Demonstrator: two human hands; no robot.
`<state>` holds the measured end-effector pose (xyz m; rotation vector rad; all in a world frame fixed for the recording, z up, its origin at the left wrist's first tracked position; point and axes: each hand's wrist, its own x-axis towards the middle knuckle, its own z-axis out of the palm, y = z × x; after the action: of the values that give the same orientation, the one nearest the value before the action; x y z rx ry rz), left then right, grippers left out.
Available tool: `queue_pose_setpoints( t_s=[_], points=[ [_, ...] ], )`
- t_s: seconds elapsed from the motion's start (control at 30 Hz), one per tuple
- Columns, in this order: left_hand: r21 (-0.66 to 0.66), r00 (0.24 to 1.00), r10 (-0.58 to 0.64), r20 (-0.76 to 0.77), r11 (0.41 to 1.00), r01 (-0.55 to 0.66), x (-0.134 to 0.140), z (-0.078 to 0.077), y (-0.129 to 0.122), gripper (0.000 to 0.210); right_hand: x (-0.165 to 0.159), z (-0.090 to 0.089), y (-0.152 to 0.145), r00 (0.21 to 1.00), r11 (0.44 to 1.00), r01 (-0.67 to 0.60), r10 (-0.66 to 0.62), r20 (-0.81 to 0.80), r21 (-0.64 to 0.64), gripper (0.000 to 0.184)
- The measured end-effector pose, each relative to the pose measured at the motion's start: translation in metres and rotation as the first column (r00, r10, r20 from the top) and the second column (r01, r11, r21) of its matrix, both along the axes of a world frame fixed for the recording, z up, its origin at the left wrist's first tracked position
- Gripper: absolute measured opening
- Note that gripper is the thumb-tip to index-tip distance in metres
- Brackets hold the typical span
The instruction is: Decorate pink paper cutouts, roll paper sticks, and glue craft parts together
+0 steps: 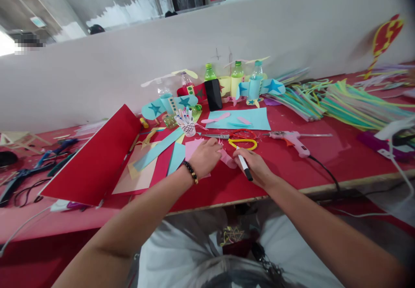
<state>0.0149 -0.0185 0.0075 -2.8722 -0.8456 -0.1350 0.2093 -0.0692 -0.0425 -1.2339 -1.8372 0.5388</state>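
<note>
My right hand (254, 166) is closed round a white marker pen (242, 160) with a black end, tilted over the red table. My left hand (205, 154), with a dark bead bracelet on the wrist, has its fingers curled together on a small pink paper piece (228, 159); the fingertips are partly hidden. Under that hand lies a square pink sheet (192, 146). Just beyond both hands rest scissors with red and yellow handles (242, 144). A patterned cup of pens (188, 128) stands past my left hand.
A pink glue gun (293, 141) with a black cord lies to the right. Behind are a light blue sheet (256, 118), a phone (213, 94) and several bottle planes (256, 85). Colored strips (340, 100) fill the back right. A red board (97, 162) leans at left.
</note>
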Motion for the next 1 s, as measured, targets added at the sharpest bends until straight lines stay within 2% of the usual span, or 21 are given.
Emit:
queue_pose_setpoints(
  t_s=[0.07,0.1,0.23,0.4,0.57,0.8,0.93,1.0],
  points=[
    [0.085,0.997,0.073,-0.004,0.994,-0.072,0.002,-0.004,-0.025,0.023,0.001,0.0,0.0,1.0,1.0,-0.007,0.007,0.018,0.016,0.014],
    [0.087,0.997,0.074,-0.014,0.994,-0.072,0.003,-0.007,-0.036,0.024,0.002,0.0,0.0,1.0,1.0,-0.014,0.013,0.026,0.023,0.015],
    [-0.004,0.999,0.038,-0.02,0.999,-0.038,0.013,-0.023,-0.066,0.031,0.005,-0.005,0.003,0.997,0.999,-0.017,0.012,0.083,0.052,0.016],
    [0.001,0.995,0.103,0.003,0.995,-0.103,0.016,-0.039,-0.064,0.044,0.007,-0.01,0.005,0.987,0.996,-0.004,-0.011,0.16,0.089,0.016],
    [-0.022,0.983,0.178,0.043,0.984,-0.177,0.011,-0.038,-0.061,0.055,0.004,-0.006,0.004,0.989,0.997,0.026,-0.037,0.144,0.079,0.012],
    [-0.042,0.985,0.166,0.058,0.986,-0.163,0.005,-0.037,-0.058,0.057,0.003,-0.006,0.003,0.988,0.998,0.051,-0.057,0.147,0.046,0.011],
    [-0.076,0.983,0.171,0.062,0.983,-0.166,0.004,-0.038,-0.057,0.06,0.008,0.012,0.005,0.991,0.998,0.055,-0.052,0.127,-0.027,0.019],
    [-0.108,0.983,0.171,0.072,0.981,-0.163,0.003,-0.038,-0.057,0.061,0.01,0.023,0.009,0.998,0.999,0.019,-0.017,0.052,-0.028,0.023]
  ],
)
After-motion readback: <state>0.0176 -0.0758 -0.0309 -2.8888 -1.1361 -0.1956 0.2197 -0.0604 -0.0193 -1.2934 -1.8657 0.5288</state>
